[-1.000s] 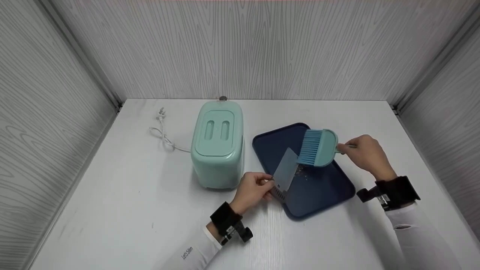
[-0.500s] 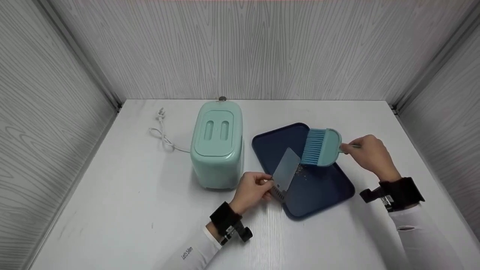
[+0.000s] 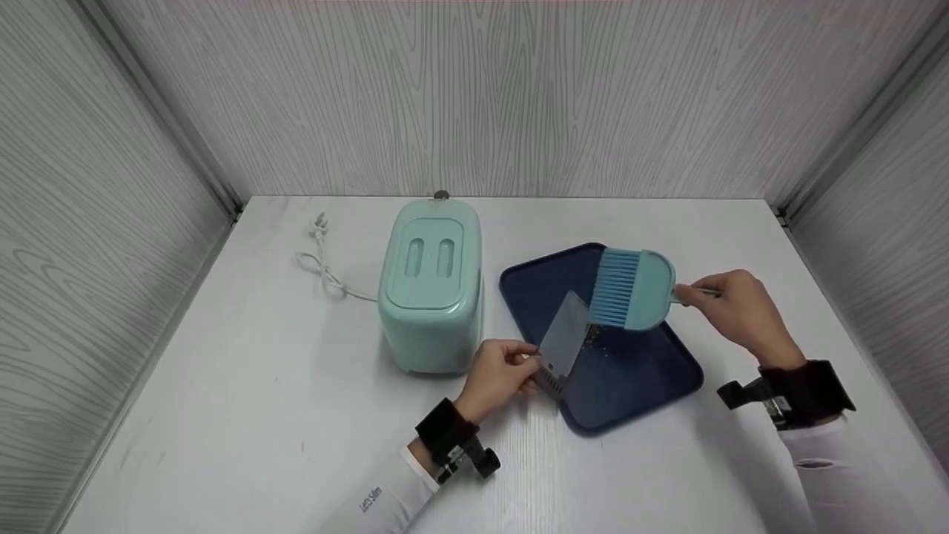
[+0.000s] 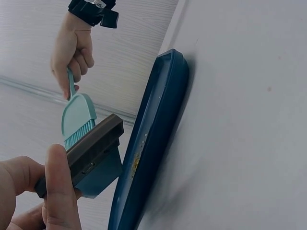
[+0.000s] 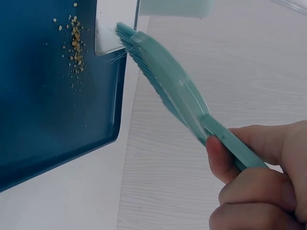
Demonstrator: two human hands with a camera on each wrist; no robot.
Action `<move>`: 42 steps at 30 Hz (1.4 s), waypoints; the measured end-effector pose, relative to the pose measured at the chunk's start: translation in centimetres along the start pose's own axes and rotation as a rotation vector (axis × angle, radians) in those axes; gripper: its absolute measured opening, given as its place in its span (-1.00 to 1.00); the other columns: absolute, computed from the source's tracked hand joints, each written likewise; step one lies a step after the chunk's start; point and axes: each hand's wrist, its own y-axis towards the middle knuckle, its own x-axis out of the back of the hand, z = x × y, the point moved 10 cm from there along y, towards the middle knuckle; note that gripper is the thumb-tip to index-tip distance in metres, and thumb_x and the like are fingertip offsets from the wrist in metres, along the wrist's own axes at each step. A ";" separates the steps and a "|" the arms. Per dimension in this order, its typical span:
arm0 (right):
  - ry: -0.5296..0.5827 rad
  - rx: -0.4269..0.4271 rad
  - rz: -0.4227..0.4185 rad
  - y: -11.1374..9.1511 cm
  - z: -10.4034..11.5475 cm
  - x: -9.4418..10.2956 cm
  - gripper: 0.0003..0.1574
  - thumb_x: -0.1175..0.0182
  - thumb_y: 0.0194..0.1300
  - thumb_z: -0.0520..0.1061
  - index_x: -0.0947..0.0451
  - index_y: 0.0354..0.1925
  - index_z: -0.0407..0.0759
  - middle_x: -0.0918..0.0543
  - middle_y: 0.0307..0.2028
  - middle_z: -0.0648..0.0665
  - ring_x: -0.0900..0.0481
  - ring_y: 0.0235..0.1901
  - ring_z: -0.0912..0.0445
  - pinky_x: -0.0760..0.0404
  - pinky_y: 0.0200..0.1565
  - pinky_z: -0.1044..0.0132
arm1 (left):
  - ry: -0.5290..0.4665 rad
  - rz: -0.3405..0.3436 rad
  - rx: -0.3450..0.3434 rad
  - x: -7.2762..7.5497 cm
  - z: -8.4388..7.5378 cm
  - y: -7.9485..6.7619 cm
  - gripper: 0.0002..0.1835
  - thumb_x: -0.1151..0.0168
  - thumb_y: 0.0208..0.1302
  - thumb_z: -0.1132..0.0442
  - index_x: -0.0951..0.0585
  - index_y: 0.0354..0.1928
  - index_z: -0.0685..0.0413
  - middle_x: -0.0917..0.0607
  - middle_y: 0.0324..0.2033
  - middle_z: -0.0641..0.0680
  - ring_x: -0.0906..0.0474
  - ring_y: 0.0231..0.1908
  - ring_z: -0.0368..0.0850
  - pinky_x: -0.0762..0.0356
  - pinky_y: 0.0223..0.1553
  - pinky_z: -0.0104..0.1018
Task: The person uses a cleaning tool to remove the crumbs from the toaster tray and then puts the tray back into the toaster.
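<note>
In the head view, my left hand (image 3: pixel 498 378) pinches a thin metal crumb tray (image 3: pixel 564 335) by its grey slotted edge, holding it tilted over the left side of a dark blue serving tray (image 3: pixel 630 386). My right hand (image 3: pixel 745 315) grips the slim handle of a mint cleaning brush (image 3: pixel 649 291), whose blue bristles overlap the crumb tray's right edge. The right wrist view has the bristle tips right at the metal plate's corner. Yellowish crumbs (image 5: pixel 76 45) lie scattered on the blue tray, beside the plate.
A mint toaster (image 3: pixel 430 274) with a lid on top stands left of the blue tray. Its white cord (image 3: pixel 324 271) lies coiled on the table farther left. Grey wood-patterned walls (image 3: pixel 474 96) enclose the back and sides.
My right hand has shifted slightly right and toward me. The brush moved a little to the right, then back left, its head slightly more tilted. My left hand and the crumb tray stay put.
</note>
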 end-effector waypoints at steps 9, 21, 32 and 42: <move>0.012 0.079 -0.032 -1.4 2.1 -0.3 -0.55 -0.26 0.50 0.08 -0.82 -0.17 -0.28 -0.82 -0.23 -0.24 -0.53 -0.43 0.15 -0.44 -0.37 0.39 | -0.009 -0.006 0.008 0.0 0.0 0.0 -0.71 -0.26 0.38 0.44 -0.66 0.09 0.45 -0.70 -0.40 0.26 -0.62 -0.61 -0.26 -0.77 -0.47 -0.29; -0.059 0.128 -0.081 -2.6 3.5 -1.3 -0.68 -0.33 0.44 -0.02 -0.82 -0.20 -0.26 -0.75 -0.48 -0.09 -0.42 -0.56 0.18 -0.33 -0.53 0.39 | -0.009 0.004 0.000 0.0 0.1 -0.1 -0.70 -0.27 0.39 0.42 -0.67 0.10 0.42 -0.65 -0.50 0.05 -0.63 -0.59 -0.24 -0.77 -0.44 -0.23; -0.112 0.114 -0.102 -2.7 3.7 -1.7 -0.71 -0.36 0.40 -0.05 -0.82 -0.20 -0.27 -0.76 -0.49 -0.12 -0.46 -0.60 0.17 -0.33 -0.64 0.36 | 0.021 -0.014 -0.001 0.1 0.1 0.0 -0.73 -0.28 0.36 0.43 -0.70 0.05 0.42 -0.63 -0.53 0.02 -0.61 -0.63 -0.25 -0.77 -0.47 -0.22; -0.137 0.128 -0.135 -2.3 3.8 -1.6 -0.71 -0.35 0.41 -0.06 -0.82 -0.21 -0.29 -0.70 -0.57 -0.08 -0.40 -0.64 0.15 -0.24 -0.70 0.36 | 0.016 -0.016 -0.011 0.0 -0.1 0.0 -0.73 -0.28 0.37 0.43 -0.69 0.05 0.43 -0.62 -0.53 0.01 -0.60 -0.64 -0.26 -0.78 -0.48 -0.18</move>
